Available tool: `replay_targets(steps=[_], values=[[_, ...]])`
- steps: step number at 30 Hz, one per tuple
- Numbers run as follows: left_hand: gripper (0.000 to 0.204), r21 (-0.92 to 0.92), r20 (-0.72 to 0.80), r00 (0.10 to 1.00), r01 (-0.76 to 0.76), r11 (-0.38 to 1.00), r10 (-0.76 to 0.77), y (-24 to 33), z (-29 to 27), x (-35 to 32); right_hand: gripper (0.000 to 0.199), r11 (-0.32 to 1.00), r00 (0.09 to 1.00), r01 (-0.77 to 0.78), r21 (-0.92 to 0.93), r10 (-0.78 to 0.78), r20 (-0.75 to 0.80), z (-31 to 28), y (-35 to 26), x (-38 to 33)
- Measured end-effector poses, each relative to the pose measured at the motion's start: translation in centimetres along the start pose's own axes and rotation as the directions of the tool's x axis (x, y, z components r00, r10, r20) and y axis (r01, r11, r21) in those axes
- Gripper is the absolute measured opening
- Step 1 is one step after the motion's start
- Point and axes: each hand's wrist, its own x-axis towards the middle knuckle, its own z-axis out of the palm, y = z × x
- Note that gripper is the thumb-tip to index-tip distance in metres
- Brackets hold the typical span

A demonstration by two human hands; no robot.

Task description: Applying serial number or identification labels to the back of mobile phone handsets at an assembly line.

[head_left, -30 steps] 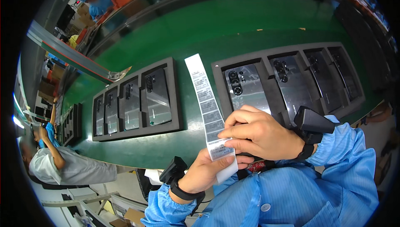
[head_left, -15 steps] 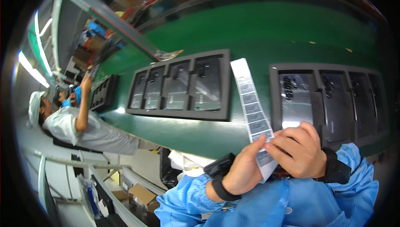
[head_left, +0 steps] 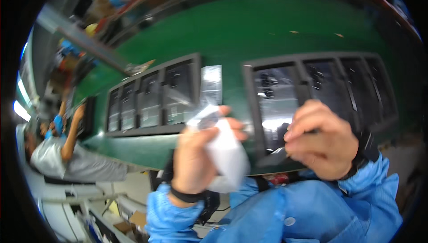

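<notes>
My left hand [head_left: 194, 158] grips a long strip of printed labels [head_left: 212, 84], its fingers closed around it. The far end of the strip lies over the green table, and its white lower part bends down past my palm, blurred. My right hand [head_left: 321, 140] is apart from the strip, thumb and fingers pinched together. At its fingertips is a small translucent piece [head_left: 273, 157], too smeared to name surely. Below that hand a dark foam tray [head_left: 249, 104] holds several dark, phone-shaped devices [head_left: 276, 93] in separate slots. The nearest device, shiny on top, is partly behind my right fingers.
A second foam tray [head_left: 196, 64] with several similar dark devices lies to the left on the green table [head_left: 232, 24]. A metal post [head_left: 84, 42] rises behind it. Farther left, a person in pale clothing [head_left: 62, 153] works at the table. Shelving with boxes [head_left: 120, 225] is at lower left.
My hands have separated: the left moved left with the label strip, and the right came off the strip, pinching a small translucent piece. The whole view shifted, moving the trays left in the picture.
</notes>
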Motion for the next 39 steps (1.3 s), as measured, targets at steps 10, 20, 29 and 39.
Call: replay_targets(steps=[10, 20, 29, 39], values=[[0.02, 0.849, 0.502, 0.859, -0.469, 0.245, -0.096, -1.6, 2.8, 2.4, 0.02, 0.987, 1.0, -0.023, -0.161, 0.021, -0.013, -6.9, 1.5, 0.6], [0.02, 0.701, 0.613, 0.744, -0.667, -0.251, -0.265, -2.0, 4.4, 3.4, 0.012, 0.99, 0.995, -0.074, -0.119, 0.065, -0.077, -7.5, 3.5, 1.6], [0.009, 0.605, 0.683, 0.678, -0.733, -0.311, -0.272, -2.1, 4.2, 3.6, 0.013, 0.723, 0.74, -0.571, 0.389, 0.658, -0.135, -4.3, 8.6, -0.5], [0.009, 0.622, 0.594, 0.768, -0.627, -0.468, -0.239, -3.8, 5.5, 3.6, 0.014, 0.552, 0.574, -0.676, 0.488, 0.81, -0.121, -4.8, 10.5, -1.6]])
